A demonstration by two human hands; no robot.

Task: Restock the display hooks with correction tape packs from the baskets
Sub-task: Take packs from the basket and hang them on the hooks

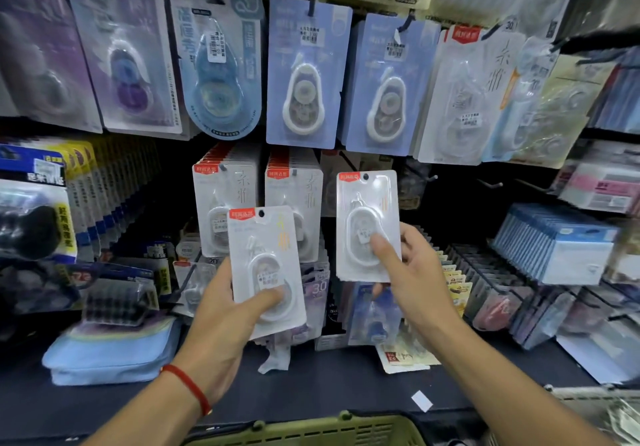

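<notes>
My left hand grips a white correction tape pack with a red top label, thumb across its lower front. My right hand holds a matching white pack upright, thumb on its blister, in front of a dark gap in the display. Behind my left hand's pack, two hooks carry stacks of the same white packs. A bare hook sticks out just right of the right hand's pack. A green basket shows its rim at the bottom edge.
Blue, purple and white tape packs hang in a row above. More bare hooks jut out on the right. A dark shelf below holds a light blue pouch, boxed stationery and loose packs.
</notes>
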